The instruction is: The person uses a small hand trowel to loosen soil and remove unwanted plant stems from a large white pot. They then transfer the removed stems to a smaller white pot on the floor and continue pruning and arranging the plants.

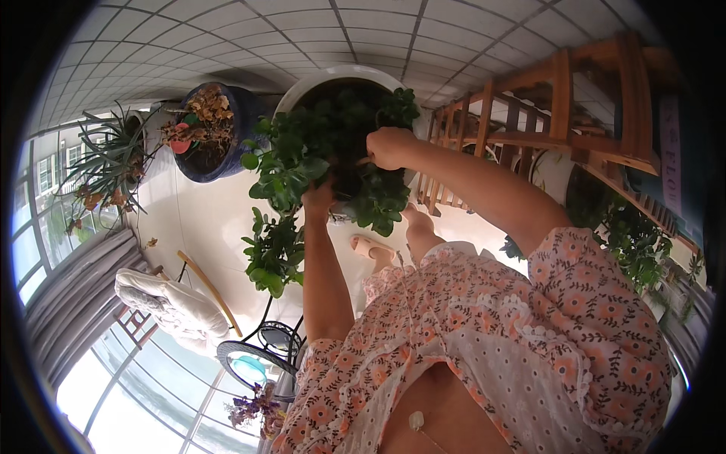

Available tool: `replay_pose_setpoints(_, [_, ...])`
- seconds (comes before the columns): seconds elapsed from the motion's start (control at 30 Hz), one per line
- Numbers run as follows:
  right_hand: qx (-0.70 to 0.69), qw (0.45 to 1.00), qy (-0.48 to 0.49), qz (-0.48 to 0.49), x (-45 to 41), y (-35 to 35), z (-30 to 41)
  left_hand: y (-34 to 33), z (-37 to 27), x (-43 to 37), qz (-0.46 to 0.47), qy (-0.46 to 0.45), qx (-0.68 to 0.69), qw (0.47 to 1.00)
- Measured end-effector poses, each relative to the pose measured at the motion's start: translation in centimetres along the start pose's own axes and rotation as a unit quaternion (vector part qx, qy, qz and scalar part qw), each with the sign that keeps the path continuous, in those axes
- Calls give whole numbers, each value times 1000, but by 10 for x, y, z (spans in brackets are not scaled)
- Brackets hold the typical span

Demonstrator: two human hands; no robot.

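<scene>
A leafy green plant point(292, 170) grows in a large pale round pot point(292, 96) with dark soil, right in front of me. My left hand point(319, 196) reaches in among the leaves at the pot's near side; foliage and shadow hide its fingers. Over the middle of the pot, my right hand point(390, 148) is curled, with a fingertip pointing left towards the dark stems. Whether it pinches a stem cannot be seen. One leafy clump point(377, 198) hangs over the near rim below my right hand, and another point(402, 108) rises just beyond it.
A dark blue pot point(244, 130) with dried leaves and a spiky potted plant point(110, 150) stand to the left. A wooden slatted rack point(561, 102) is close on the right. Nearer are a leafy plant point(275, 252), a black metal stand point(278, 337) and a cushioned chair point(176, 306).
</scene>
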State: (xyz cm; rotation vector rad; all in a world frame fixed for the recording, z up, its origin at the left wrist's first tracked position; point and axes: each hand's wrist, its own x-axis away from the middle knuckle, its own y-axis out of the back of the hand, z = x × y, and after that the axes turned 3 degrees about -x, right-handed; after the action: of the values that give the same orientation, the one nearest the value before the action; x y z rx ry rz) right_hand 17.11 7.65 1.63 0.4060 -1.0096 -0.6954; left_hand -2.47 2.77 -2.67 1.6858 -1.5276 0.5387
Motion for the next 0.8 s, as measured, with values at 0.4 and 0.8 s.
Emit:
replay_pose_setpoints(0.4, [107, 993, 30, -40, 26, 16, 31, -9, 42, -31, -116, -219, -129, 960])
replay_pose_setpoints(0.8, [114, 992, 51, -36, 10, -2, 29, -9, 1, 15, -177, -253, -343, 887])
